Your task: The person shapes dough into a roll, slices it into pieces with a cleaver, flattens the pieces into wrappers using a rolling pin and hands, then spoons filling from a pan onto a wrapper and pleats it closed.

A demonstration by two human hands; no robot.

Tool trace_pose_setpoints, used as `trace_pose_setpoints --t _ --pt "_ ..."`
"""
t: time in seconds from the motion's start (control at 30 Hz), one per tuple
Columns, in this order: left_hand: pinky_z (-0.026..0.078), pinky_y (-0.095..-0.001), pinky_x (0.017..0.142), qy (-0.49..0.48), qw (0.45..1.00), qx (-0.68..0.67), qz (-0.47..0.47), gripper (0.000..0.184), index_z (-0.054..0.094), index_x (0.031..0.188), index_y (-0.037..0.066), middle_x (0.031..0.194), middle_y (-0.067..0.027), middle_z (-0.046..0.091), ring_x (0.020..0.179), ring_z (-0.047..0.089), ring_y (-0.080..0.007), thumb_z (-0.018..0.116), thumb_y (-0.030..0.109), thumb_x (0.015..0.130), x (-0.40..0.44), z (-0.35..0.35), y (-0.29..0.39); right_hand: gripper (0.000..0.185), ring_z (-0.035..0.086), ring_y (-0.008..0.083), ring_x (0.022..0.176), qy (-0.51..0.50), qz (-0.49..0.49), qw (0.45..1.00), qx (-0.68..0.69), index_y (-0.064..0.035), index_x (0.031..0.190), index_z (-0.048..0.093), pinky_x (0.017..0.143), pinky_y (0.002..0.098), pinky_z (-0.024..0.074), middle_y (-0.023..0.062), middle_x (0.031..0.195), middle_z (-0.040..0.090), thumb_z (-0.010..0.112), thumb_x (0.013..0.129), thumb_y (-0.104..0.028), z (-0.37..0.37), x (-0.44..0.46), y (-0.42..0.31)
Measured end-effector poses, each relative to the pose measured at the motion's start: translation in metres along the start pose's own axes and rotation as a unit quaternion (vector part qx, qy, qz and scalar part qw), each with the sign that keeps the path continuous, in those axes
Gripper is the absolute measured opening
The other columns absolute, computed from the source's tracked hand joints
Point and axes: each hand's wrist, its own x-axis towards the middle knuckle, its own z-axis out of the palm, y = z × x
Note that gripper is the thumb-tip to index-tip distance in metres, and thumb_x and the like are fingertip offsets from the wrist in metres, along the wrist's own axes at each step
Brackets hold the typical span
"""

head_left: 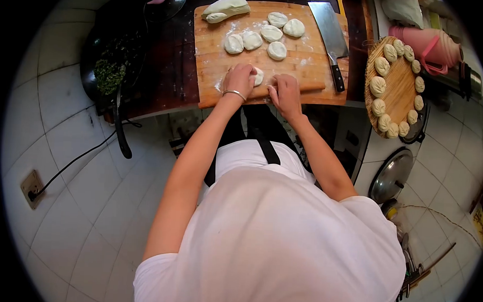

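My left hand (241, 80), with a silver bangle at the wrist, pinches the edge of a small flattened dough piece (259, 76) near the front of the wooden board (212, 78). Just to the right, my right hand (286, 93) is curled over a wooden rolling pin (312, 86), whose left part reaches toward the dough piece. Several floured dough rounds (277, 50) lie farther back on the board. A thick dough roll (225, 9) rests at the board's back left corner.
A cleaver (329, 34) lies on the board's right side. Beyond it, a round woven tray (397, 84) holds several pleated buns beside a pink flask (428, 47). At left stands a dark pan (90, 66) with chopped greens (110, 76), its handle jutting past the counter edge.
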Motion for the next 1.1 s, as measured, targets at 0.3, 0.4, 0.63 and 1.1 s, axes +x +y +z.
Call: trace_pose_setpoints --t 0.3,0.4,0.63,1.1 --pt "0.048 -0.0414 0.084 -0.057 0.996 -0.066 -0.036 0.023 0.061 0.097 0.008 0.095 -0.0122 0.063 0.094 0.059 -0.0307 0.068 0.013 0.076 0.032 -0.009 -0.017 0.063 0.023 0.0409 0.135 0.095 0.055 0.975 -0.192 -0.0128 0.140 0.036 0.105 0.0593 0.0194 0.0194 0.145 0.027 0.057 0.086 -0.039 0.038 0.107 -0.001" --pt "0.049 -0.0395 0.082 -0.112 0.990 -0.041 -0.072 0.018 0.062 0.095 0.005 0.095 -0.0136 0.063 0.090 0.061 -0.0326 0.065 0.012 0.078 0.044 -0.016 -0.021 0.062 0.023 0.0395 0.135 0.075 0.018 0.984 -0.159 -0.0119 0.140 0.036 0.106 0.0565 0.0199 0.0196 0.145 0.028 0.056 0.087 -0.037 0.035 0.092 -0.004" --pt "0.049 -0.0406 0.085 -0.214 0.970 -0.026 -0.109 0.019 0.062 0.093 0.004 0.094 -0.0145 0.066 0.094 0.061 -0.0328 0.064 0.010 0.075 0.025 -0.029 -0.031 0.065 0.025 0.0377 0.136 -0.007 0.080 0.975 -0.207 -0.0062 0.139 0.038 0.107 0.0571 0.0195 0.0197 0.146 0.030 0.059 0.085 -0.037 0.028 0.021 -0.021" --pt "0.049 -0.0400 0.084 -0.197 0.967 -0.044 -0.156 0.019 0.066 0.092 0.006 0.094 -0.0169 0.066 0.093 0.062 -0.0338 0.065 0.014 0.075 0.022 -0.029 -0.040 0.064 0.024 0.0376 0.136 0.038 0.039 0.983 -0.178 -0.0102 0.141 0.036 0.106 0.0554 0.0191 0.0191 0.146 0.028 0.055 0.088 -0.040 0.030 0.062 -0.026"
